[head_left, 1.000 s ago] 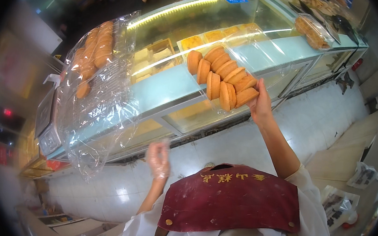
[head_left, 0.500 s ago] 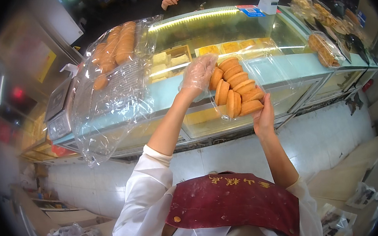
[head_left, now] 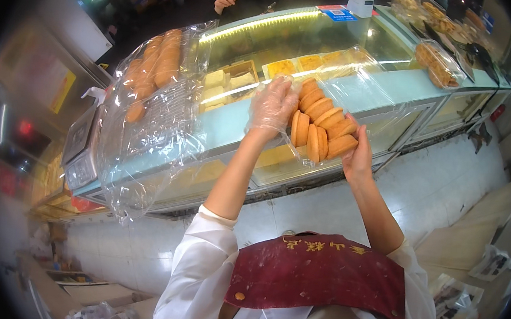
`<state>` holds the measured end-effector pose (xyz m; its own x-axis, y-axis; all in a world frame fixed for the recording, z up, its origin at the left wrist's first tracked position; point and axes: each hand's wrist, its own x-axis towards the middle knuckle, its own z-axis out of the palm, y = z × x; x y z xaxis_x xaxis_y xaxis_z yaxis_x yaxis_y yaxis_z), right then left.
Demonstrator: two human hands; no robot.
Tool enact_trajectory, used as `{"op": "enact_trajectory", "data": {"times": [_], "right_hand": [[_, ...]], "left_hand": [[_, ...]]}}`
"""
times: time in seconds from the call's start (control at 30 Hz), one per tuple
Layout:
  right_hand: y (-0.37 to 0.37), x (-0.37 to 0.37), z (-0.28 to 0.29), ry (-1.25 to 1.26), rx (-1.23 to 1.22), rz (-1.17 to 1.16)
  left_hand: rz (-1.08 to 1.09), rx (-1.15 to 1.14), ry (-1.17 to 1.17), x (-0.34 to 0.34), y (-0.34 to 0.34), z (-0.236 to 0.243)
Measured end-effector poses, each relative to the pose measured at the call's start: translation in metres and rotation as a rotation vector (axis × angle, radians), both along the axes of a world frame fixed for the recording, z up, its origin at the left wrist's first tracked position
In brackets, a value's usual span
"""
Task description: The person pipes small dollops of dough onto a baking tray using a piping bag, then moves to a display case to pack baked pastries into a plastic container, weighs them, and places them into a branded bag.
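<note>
A clear plastic clamshell box (head_left: 304,158) full of round golden-brown cakes (head_left: 331,117) is tilted above the near edge of the display case. My bare right hand (head_left: 359,155) grips its right side, with the thumb and fingers at the lower right cakes. My left hand (head_left: 274,107), in a clear plastic glove, is at the box's left side against the cakes. Its fingers are bent, and what they hold, if anything, is hidden behind the hand. The box's clear lid (head_left: 377,91) hangs open to the far right side.
On the glass display case (head_left: 235,118), a tray under clear plastic film (head_left: 153,144) holds more round cakes (head_left: 168,58). A scale (head_left: 80,168) stands at the left end. Packed pastries (head_left: 438,66) and black tongs (head_left: 481,61) lie right. Across the case stands a person (head_left: 236,3).
My left hand has moved slightly right, closer to the cakes, and covers the one that showed beside its fingers. The right hand and the box have hardly moved.
</note>
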<state>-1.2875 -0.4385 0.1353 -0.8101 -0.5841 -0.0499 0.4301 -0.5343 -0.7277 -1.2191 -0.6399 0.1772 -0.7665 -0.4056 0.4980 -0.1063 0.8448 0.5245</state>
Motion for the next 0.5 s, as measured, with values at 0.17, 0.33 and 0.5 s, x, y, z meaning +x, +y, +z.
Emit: {"op": "enact_trajectory", "data": {"times": [0.17,0.33,0.5], "right_hand": [[0.006,-0.026,-0.009,-0.044,-0.04,0.054],[0.035,-0.073,-0.008,-0.074,-0.013,0.105],[0.061,-0.1,-0.007,0.042,0.036,0.059]], "left_hand": [[-0.09,0.377,0.205,0.003,-0.004,0.002],[-0.134,1.258,0.527,0.018,0.004,0.005],[-0.409,1.627,0.565,0.016,0.036,-0.018]]}}
